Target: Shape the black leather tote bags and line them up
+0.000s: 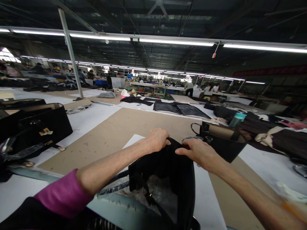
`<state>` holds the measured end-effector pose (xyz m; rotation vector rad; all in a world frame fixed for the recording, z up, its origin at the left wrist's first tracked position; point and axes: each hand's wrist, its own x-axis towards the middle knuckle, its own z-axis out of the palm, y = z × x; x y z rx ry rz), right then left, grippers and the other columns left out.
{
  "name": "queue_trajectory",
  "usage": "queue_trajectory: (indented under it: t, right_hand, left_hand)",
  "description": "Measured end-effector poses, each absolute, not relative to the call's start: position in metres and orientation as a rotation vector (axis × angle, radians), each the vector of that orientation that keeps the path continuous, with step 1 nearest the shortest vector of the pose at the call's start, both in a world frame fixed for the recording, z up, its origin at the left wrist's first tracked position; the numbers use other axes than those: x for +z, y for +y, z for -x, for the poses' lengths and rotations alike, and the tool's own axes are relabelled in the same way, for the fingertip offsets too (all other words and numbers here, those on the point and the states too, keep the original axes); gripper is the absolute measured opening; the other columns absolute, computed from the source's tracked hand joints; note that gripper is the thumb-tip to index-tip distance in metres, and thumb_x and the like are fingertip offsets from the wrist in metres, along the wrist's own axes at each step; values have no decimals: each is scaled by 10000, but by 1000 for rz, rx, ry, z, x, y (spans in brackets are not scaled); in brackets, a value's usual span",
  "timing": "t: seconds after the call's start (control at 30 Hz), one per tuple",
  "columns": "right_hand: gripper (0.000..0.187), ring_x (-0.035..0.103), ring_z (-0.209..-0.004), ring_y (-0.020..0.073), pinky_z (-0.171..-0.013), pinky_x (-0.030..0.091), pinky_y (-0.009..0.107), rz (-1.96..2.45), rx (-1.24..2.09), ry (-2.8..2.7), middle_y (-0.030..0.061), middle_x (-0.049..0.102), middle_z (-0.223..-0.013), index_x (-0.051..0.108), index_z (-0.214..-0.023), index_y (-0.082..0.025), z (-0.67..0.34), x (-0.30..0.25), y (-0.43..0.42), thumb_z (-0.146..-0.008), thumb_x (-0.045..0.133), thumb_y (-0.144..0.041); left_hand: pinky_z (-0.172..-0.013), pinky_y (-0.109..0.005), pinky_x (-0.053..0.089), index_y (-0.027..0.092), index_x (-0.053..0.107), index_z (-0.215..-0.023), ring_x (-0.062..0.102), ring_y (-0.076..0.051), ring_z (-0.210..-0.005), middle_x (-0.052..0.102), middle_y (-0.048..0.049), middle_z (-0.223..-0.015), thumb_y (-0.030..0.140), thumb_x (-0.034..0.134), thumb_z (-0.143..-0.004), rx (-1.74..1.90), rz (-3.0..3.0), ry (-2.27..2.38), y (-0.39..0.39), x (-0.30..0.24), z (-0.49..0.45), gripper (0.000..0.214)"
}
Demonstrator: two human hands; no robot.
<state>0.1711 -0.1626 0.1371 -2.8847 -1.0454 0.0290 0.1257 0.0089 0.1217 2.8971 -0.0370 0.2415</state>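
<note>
The left hand (158, 140) was closed on the far rim of a black bag (185, 188), fingers curled over the edge. Just beside it, the right hand (197, 152) gripped the same rim, thumb on the near side and fingers beyond. The two hands were apart, a short span of rim between them, which probably kept that edge upright and steady. The bag stood at the lower centre of the frame, its mouth towards the wearer, presumably so the inside could be seen and reached. Plastic-wrapped handles (115, 188) stuck out to its left; the wrap likely guarded them against scuffs. Beneath, white and brown paper (103, 134) covered the surface, perhaps to keep the bags clean. Another open bag (225, 147) was right of centre, near a bottle (236, 120); a clasped bag (56, 123) stood at the left edge.
</note>
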Motion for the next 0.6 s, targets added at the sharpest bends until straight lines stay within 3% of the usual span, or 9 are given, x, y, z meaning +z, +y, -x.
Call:
queue_trajectory:
  t: [0.2, 0.3, 0.43, 0.53, 0.6]
  right_hand:
    - [372, 602, -746, 226, -608, 364, 291, 3057, -245, -1149, 84, 631, -740, 593, -696, -189, -166, 127, -150, -876, 320, -366]
    - [280, 588, -770, 258, -626, 371, 323, 3066, -553, -1228, 110, 618, -798, 583, -794, -173, -156, 127, -144, -855, 390, -366]
    - [223, 515, -902, 267, -746, 356, 363, 2717, -921, -1605, 131, 569, -975, 531, -992, -146, -126, 132, -132, -811, 486, -269]
    - [332, 449, -1026, 254, -862, 312, 369, 2373, -796, -2018, 120, 518, -1115, 493, -1093, -161, -106, 131, -117, -763, 521, -188]
    - [330, 447, -1038, 233, -894, 295, 355, 2218, -577, -2226, 88, 536, -1095, 518, -1035, -184, -100, 128, -105, -708, 566, -187]
  left_hand:
    - [-665, -294, 427, 155, 647, -689, 589, -227, -758, 624, -79, -675, 326, 520, -748, 276, -2887, -114, 6, 116, -137, 221]
    - [-604, -277, 419, 141, 618, -606, 570, -193, -657, 577, -50, -573, 337, 504, -756, 228, -2771, -148, 9, 117, -140, 272]
    - [-503, -221, 403, 120, 574, -591, 494, -107, -503, 507, 3, -491, 356, 452, -786, -6, -2319, -47, 29, 114, -137, 329]
    - [-496, -195, 410, 113, 582, -675, 481, -75, -492, 541, 14, -542, 343, 474, -783, -5, -2005, 136, 45, 102, -128, 276]
    - [-481, -184, 396, 111, 579, -655, 462, -63, -470, 528, 23, -518, 280, 530, -748, 41, -1840, 251, 52, 92, -120, 199]
